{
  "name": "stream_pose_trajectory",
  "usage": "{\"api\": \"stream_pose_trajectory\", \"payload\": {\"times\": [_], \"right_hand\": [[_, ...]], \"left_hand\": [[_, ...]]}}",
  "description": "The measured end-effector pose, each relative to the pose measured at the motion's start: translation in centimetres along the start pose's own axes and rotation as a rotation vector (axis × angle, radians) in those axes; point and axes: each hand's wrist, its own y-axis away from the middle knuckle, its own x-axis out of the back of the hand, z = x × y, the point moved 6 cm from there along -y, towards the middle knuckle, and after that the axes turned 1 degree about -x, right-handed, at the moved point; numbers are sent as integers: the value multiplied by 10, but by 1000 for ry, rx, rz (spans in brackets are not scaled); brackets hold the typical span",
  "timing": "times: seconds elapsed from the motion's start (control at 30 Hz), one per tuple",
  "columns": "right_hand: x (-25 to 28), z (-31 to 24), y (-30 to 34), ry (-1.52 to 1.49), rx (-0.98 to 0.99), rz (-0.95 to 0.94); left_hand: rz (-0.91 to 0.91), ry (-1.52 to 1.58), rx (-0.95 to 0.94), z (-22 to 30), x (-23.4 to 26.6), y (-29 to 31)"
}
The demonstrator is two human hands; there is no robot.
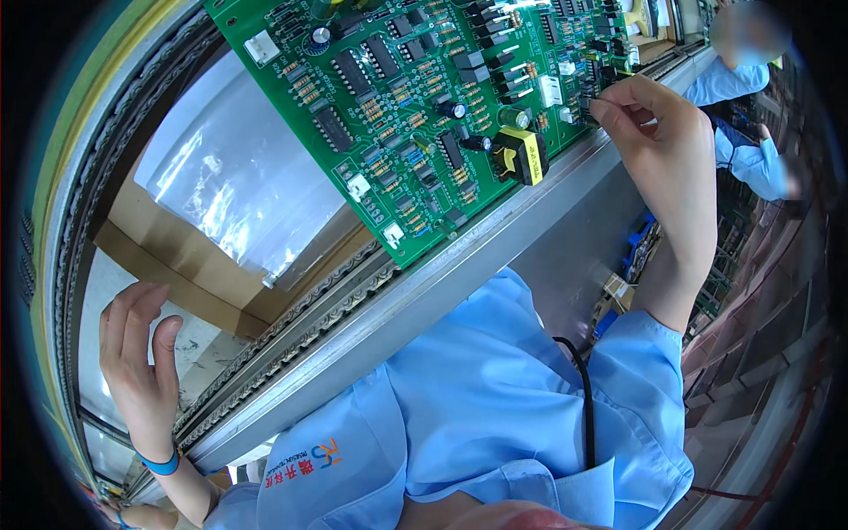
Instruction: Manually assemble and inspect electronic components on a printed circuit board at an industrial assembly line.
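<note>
A large green circuit board [305, 119] lies across the conveyor, packed with chips, resistors, capacitors and white connectors. Near its front edge stands a yellow-and-black transformer [521, 157]. My right hand [658, 132] is at the board's right end, thumb and fingertips pinched together beside some small parts. Whatever those fingers hold, if anything, is too small and covered to make out. My left hand [137, 349] hovers left of the board, over the conveyor, fingers loosely curled and apart with nothing in them. A blue wrist strap [159, 463] circles that wrist.
The metal conveyor rail [353, 340] with its chain runs diagonally before me. Beyond it sits a cardboard box [168, 269] with a clear plastic bag [234, 168]. A black cable [587, 397] hangs by my right sleeve. Co-workers in blue [746, 155] are at right; another person's hand [146, 517] shows lower left.
</note>
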Motion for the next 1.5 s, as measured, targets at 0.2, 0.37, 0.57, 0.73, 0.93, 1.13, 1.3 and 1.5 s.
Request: {"api": "stream_pose_trajectory", "payload": {"times": [0.2,0.37,0.57,0.73,0.93,1.13,1.3,1.5], "right_hand": [[-2,-3,1,13,-22,6],[1,-5,-1,3,-11,9],[-3,3,-3,-111,-22,-36],[-5,5,-2,-145,-6,-34],[-11,16,-7,-323,-54,-148],[11,13,-1,-198,-9,-14],[9,15,15,-281,20,5],[20,8,12,-202,220,102]], "left_hand": [[-17,36,49,-5,-3,3],[-30,11,24,-6,-2,4],[-37,-4,8,-3,-2,4],[-36,-5,2,-2,-3,3],[-32,8,15,-2,-3,2],[-16,-3,24,-2,-2,7],[-12,-8,-30,2,-3,0],[14,-21,-110,2,8,1]]}}
